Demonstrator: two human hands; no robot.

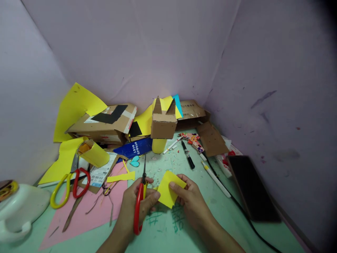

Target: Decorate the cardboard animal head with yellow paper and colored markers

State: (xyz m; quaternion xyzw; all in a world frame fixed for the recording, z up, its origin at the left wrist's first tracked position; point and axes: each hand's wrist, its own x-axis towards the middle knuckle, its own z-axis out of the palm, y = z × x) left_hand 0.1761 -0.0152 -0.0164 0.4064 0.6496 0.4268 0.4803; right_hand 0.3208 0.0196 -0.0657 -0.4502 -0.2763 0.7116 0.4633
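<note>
My left hand (129, 203) is closed around scissors (137, 211) with red and yellow handles, their blades pointing away from me. Its thumb and fingertips also reach the left edge of a small yellow paper piece (168, 191). The right-hand side of that paper is pinched between the thumb and fingers of my right hand (193, 198). Just beyond my hands, a cardboard box with two pointed ears (163, 128) stands on a yellow base (159, 146). Thin yellow paper strips (121, 176) lie beside my left hand.
Another pair of scissors (80, 186) and pink paper (92, 218) lie left, near a white mug (21, 214). Cardboard boxes (110, 133) line the back. A marker (187, 154), a white pen (216, 179), a dark phone (251, 189) and a black cable (247, 214) occupy the right.
</note>
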